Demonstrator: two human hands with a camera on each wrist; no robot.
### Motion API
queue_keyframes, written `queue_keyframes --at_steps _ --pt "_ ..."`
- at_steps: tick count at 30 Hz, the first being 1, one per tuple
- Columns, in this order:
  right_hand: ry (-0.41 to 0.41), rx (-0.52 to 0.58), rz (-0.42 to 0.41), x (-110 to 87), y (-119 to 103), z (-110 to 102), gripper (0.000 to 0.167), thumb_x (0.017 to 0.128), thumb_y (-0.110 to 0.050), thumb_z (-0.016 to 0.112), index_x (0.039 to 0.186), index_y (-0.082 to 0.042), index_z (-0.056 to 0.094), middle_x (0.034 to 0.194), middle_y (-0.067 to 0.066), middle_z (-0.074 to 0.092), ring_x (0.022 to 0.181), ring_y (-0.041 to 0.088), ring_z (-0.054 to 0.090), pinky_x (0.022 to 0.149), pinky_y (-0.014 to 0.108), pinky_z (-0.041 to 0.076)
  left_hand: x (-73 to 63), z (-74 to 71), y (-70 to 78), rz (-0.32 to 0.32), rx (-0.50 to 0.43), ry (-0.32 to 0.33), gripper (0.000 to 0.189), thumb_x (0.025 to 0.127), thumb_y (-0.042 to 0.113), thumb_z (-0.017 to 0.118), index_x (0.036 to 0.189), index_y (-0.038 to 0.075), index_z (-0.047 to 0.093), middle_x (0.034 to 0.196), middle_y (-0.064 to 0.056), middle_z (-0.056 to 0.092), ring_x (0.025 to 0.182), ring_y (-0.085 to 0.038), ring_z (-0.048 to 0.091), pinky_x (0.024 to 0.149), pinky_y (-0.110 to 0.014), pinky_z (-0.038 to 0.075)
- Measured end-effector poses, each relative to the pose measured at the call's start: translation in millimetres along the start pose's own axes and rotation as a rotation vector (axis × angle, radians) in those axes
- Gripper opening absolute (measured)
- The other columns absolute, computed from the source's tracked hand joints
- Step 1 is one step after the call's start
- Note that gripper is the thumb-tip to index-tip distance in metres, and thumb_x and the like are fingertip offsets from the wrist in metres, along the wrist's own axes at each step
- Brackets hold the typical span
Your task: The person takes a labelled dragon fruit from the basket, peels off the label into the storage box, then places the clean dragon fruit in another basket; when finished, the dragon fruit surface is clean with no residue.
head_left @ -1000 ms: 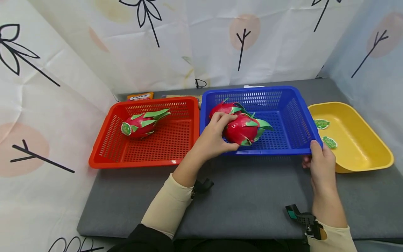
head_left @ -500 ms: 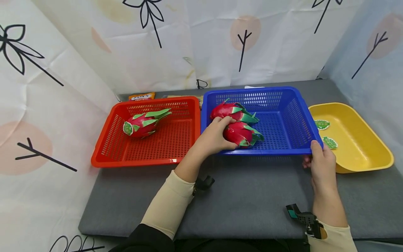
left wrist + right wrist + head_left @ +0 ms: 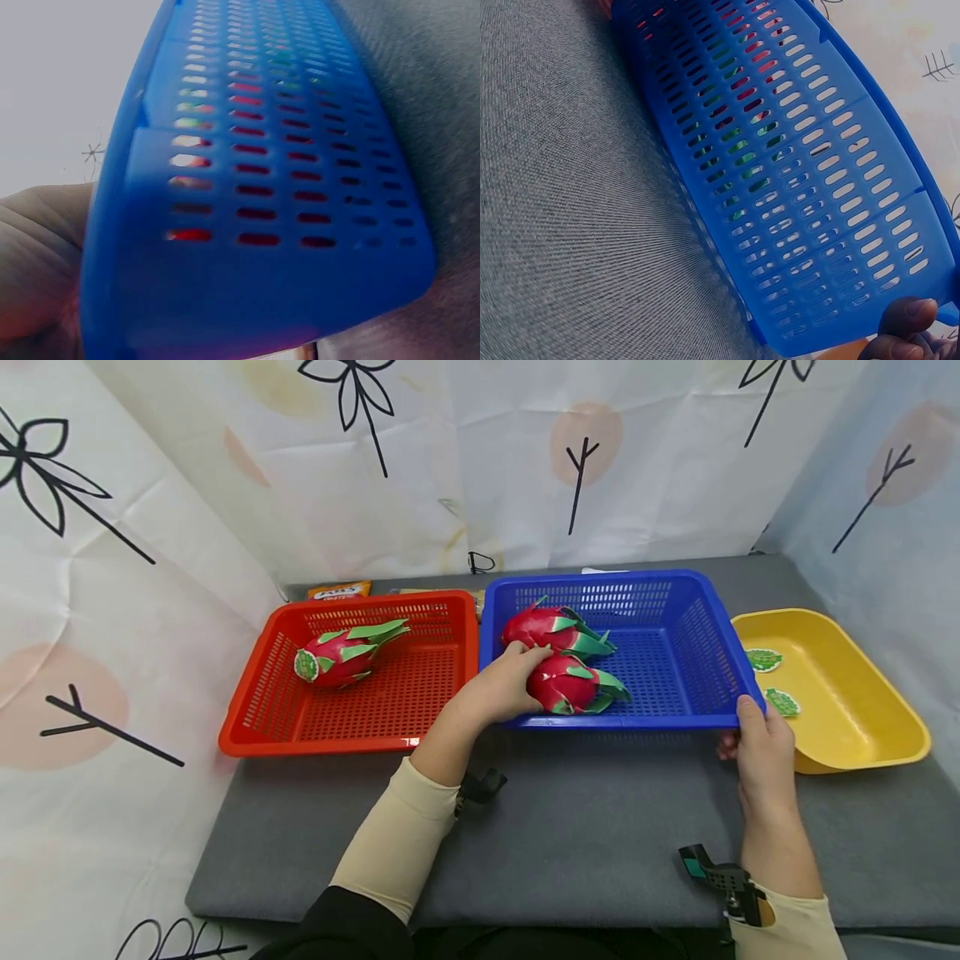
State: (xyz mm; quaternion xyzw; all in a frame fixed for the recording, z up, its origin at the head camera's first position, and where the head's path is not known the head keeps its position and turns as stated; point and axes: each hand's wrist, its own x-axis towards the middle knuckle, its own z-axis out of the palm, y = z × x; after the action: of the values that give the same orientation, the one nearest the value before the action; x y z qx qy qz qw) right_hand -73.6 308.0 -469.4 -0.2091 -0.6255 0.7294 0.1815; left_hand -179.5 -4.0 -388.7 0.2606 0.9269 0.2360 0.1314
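Observation:
In the head view, two red dragon fruits with green leaf tips lie in the left part of a blue basket (image 3: 660, 668). The far dragon fruit (image 3: 551, 628) is just behind the near dragon fruit (image 3: 573, 685). My left hand (image 3: 498, 687) reaches over the basket's left front corner, its loosely spread fingers at the near fruit's left end. My right hand (image 3: 765, 747) grips the basket's front right corner; its fingertips (image 3: 911, 315) show by the rim in the right wrist view. Basket wall (image 3: 255, 285) hides most of the fruit in the left wrist view.
A red basket (image 3: 375, 745) at left holds another dragon fruit (image 3: 348, 656). On the right stands a yellow bin (image 3: 862, 693) with two green stickers inside. An orange packet (image 3: 340, 591) lies behind the red basket, on the grey table (image 3: 600, 827).
The near dragon fruit has gone lower into the blue basket beside the far one. My left hand has loosened and drawn slightly left. My right hand stays at the basket corner.

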Motion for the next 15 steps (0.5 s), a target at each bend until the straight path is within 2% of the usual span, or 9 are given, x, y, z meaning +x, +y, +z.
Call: queue_keyframes --at_steps 4,9,12,15 --pt "-0.012 -0.001 0.006 -0.1 0.8 0.8 0.032 0.106 -0.033 0.057 0.11 -0.001 0.059 0.067 0.002 0.051 0.056 0.013 0.045 0.047 0.021 0.044 -2.6 -3.3 -2.9 0.0 -0.016 -0.029 0.073 0.089 0.019 0.082 0.153 0.012 0.048 0.139 -0.014 0.05 0.127 -0.026 0.051 0.105 -0.043 0.049" --pt "0.006 -0.014 0.021 0.6 1.3 -0.4 0.031 0.106 -0.033 0.056 0.113 -0.003 0.059 0.068 0.003 0.051 0.058 0.014 0.045 0.047 0.022 0.044 -8.7 -4.7 -3.9 0.035 -0.071 0.017 0.07 0.091 0.027 0.08 0.152 0.014 0.05 0.141 -0.011 0.05 0.128 -0.024 0.05 0.104 -0.043 0.049" --pt "0.016 -0.018 0.022 1.0 2.3 -1.1 0.03 0.106 -0.032 0.055 0.111 -0.003 0.06 0.069 0.003 0.051 0.058 0.015 0.044 0.047 0.022 0.043 -21.8 -11.9 -3.5 0.07 -0.143 0.051 0.071 0.09 0.033 0.081 0.151 0.014 0.051 0.143 -0.009 0.05 0.127 -0.023 0.05 0.102 -0.041 0.051" --pt "0.015 -0.018 0.019 0.9 3.7 -1.0 0.03 0.106 -0.032 0.055 0.109 -0.003 0.059 0.068 0.003 0.05 0.058 0.015 0.044 0.048 0.022 0.043 -40.7 -23.8 -3.5 0.097 -0.238 0.079 0.07 0.089 0.034 0.081 0.149 0.015 0.053 0.143 -0.007 0.051 0.127 -0.024 0.051 0.1 -0.043 0.052"
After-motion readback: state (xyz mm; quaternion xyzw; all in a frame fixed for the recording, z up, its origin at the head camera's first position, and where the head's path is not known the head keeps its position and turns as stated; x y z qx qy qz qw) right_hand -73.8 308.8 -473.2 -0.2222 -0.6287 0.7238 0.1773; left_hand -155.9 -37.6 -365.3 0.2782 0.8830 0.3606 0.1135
